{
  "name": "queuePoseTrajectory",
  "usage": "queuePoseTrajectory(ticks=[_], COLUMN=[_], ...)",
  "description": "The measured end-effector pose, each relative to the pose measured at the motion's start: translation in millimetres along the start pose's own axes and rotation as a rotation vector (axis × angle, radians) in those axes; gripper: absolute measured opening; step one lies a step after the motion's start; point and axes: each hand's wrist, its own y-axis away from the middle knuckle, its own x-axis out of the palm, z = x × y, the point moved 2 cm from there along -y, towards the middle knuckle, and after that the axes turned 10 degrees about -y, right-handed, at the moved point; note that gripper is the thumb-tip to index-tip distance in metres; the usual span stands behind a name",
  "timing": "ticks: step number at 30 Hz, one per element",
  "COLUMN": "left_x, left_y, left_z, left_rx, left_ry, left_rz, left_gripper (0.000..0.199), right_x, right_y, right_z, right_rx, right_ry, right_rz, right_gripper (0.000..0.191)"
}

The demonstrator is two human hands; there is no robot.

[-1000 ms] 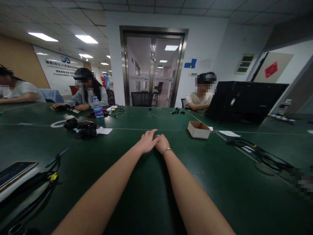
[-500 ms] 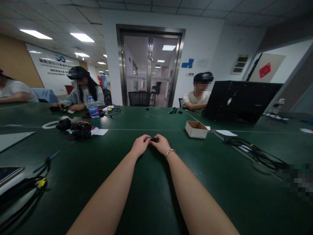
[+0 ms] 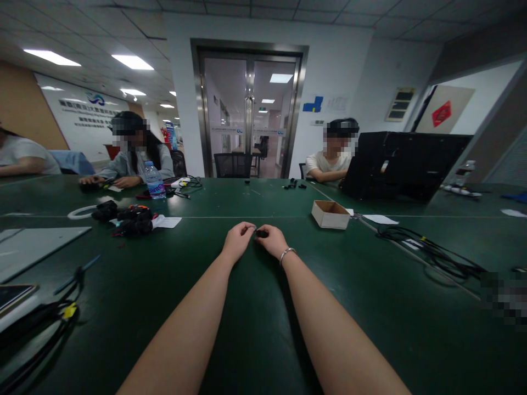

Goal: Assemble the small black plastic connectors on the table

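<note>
Now unstacked, left hand (image 3: 237, 240) is pinched, contents unclear, right hand (image 3: 274, 241) grips small black plastic-looking piece (image 3: 261, 233), suggesting fine handling.

Two bare forearms reach forward, the left forearm (image 3: 185, 323) and right forearm (image 3: 333, 307) angling in toward each other. The left hand (image 3: 239, 240) curls inward, back of the hand up, thumb and fingertips drawn together in a pinch. The right hand (image 3: 272, 241) bends inward from the wrist, its fingers curled in a grip, fingertips just beside the left's; the wrists stand apart.
</note>
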Motion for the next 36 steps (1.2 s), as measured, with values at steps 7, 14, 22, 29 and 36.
queuePoseTrajectory(ticks=[7,14,22,29,36], left_x=[3.3,3.1,2.0,0.6,3.1], left_y=[2,2,-2,-1,-4], left_z=[0,2,6,8,9], left_rx=[0.058,-0.002,-0.043,-0.063,-0.115], left_ry=[-0.192,-0.135,-0.095,-0.077,-0.068], left_rz=[0.032,0.033,0.021,0.041,0.091], left_gripper=[0.022,0.025,0.025,0.026,0.027], right_x=[1,-1,-6,-11,-12], right_y=[-3,-5,0,1,1], right_z=[-6,-14,-6,-7,-8], right_rx=[-0.070,0.090,0.152,0.235,0.233], right_ry=[-0.007,-0.331,-0.808,-0.962,-0.995], right_rz=[0.008,0.067,0.094,0.092,0.109], right_gripper=[0.027,0.034,0.027,0.024,0.021])
